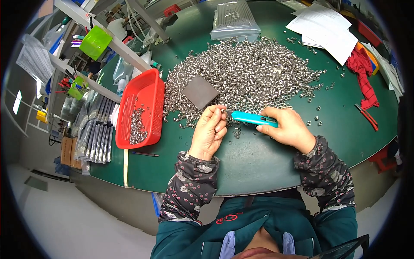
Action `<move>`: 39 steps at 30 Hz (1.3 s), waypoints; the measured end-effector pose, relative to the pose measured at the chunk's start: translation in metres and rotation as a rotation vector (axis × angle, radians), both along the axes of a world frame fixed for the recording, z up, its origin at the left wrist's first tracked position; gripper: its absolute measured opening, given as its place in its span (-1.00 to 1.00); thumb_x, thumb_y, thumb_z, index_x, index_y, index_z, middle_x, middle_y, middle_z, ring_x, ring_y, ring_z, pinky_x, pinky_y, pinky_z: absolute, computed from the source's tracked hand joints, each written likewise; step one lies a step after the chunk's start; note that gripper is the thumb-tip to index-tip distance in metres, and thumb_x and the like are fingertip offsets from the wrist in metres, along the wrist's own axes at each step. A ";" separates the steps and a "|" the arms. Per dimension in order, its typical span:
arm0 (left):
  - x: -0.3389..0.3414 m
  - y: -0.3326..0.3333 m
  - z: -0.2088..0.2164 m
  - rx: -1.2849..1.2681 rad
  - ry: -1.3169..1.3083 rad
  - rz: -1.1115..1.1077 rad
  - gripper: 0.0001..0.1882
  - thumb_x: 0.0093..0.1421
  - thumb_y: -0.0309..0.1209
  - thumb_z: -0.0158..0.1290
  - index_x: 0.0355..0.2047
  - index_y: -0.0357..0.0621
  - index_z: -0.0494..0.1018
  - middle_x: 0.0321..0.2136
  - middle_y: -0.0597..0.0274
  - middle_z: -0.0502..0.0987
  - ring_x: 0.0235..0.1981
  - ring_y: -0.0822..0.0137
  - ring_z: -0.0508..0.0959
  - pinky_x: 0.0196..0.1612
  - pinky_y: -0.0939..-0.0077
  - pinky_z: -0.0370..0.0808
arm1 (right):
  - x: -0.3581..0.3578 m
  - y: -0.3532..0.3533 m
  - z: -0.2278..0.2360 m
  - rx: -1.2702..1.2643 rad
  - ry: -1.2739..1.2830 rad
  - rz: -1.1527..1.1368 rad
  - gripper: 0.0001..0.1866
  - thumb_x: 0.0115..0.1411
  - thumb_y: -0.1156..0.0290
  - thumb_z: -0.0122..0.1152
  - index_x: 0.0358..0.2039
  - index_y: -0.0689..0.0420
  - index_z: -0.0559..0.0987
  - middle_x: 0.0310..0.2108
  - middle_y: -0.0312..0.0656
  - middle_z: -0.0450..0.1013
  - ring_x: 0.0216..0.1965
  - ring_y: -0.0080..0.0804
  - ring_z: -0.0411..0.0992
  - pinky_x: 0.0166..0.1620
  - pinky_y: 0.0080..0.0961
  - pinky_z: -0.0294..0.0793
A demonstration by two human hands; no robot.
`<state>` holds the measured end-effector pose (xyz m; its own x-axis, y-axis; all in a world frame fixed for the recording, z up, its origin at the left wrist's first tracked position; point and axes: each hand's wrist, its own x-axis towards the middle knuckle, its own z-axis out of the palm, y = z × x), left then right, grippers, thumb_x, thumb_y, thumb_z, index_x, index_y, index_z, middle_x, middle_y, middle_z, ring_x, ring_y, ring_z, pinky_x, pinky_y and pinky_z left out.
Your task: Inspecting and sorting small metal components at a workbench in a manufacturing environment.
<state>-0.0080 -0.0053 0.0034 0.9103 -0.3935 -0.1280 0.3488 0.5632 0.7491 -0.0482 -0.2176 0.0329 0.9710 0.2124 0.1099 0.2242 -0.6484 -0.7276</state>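
Observation:
My right hand grips a teal utility knife, its blade end pointing left toward my other hand. Between the thumb and fingertips of my left hand is a small metal ring, right at the knife's tip; whether the blade touches it I cannot tell. Just beyond both hands spreads a large heap of small shiny metal rings. On the heap's near left part lies a dark grey square block.
A red plastic basket with some metal rings inside stands left of the heap. A pen lies near it. Red-handled pliers, a red cloth and white papers are on the right. A plastic-wrapped pack sits at the back.

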 end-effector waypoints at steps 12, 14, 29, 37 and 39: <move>-0.001 -0.001 -0.001 -0.041 0.039 0.002 -0.84 0.15 -0.39 -0.16 -0.32 -0.20 0.31 -0.55 0.32 0.29 -0.72 0.64 0.14 -0.77 0.86 0.04 | -0.002 0.002 -0.003 -0.035 -0.193 -0.004 -0.72 -0.12 0.22 0.13 -0.42 0.12 0.46 -0.64 -0.10 0.37 -0.56 -0.17 0.37 -0.47 -0.34 0.31; 0.000 0.000 -0.002 -0.065 0.058 0.001 -0.83 0.15 -0.37 -0.17 -0.33 -0.21 0.31 -0.55 0.32 0.29 -0.72 0.64 0.14 -0.77 0.85 0.03 | 0.000 0.001 -0.001 0.081 -0.178 -0.072 -0.74 -0.12 0.25 0.14 -0.44 0.13 0.45 -0.61 -0.11 0.38 -0.55 -0.18 0.37 -0.48 -0.35 0.31; -0.001 0.001 0.002 -0.092 0.067 0.000 -0.81 0.17 -0.40 -0.24 -0.28 -0.23 0.28 -0.55 0.30 0.30 -0.73 0.63 0.13 -0.80 0.83 0.02 | 0.000 0.003 -0.002 0.068 -0.211 -0.079 -0.75 -0.13 0.26 0.14 -0.46 0.14 0.44 -0.61 -0.12 0.38 -0.56 -0.19 0.37 -0.49 -0.35 0.31; -0.001 0.001 0.004 -0.048 0.071 0.044 -0.80 0.17 -0.38 -0.23 -0.28 -0.23 0.29 -0.54 0.30 0.31 -0.74 0.64 0.13 -0.80 0.84 0.02 | 0.000 0.002 -0.002 0.056 -0.197 -0.077 -0.75 -0.13 0.26 0.14 -0.46 0.14 0.44 -0.61 -0.12 0.38 -0.55 -0.18 0.37 -0.48 -0.34 0.30; -0.001 0.001 0.004 -0.005 0.055 0.030 -0.80 0.17 -0.37 -0.22 -0.28 -0.22 0.30 -0.54 0.30 0.32 -0.75 0.65 0.13 -0.80 0.84 0.02 | 0.000 0.002 -0.003 0.044 -0.191 -0.073 -0.74 -0.13 0.25 0.14 -0.45 0.14 0.44 -0.59 -0.12 0.39 -0.53 -0.18 0.38 -0.47 -0.33 0.31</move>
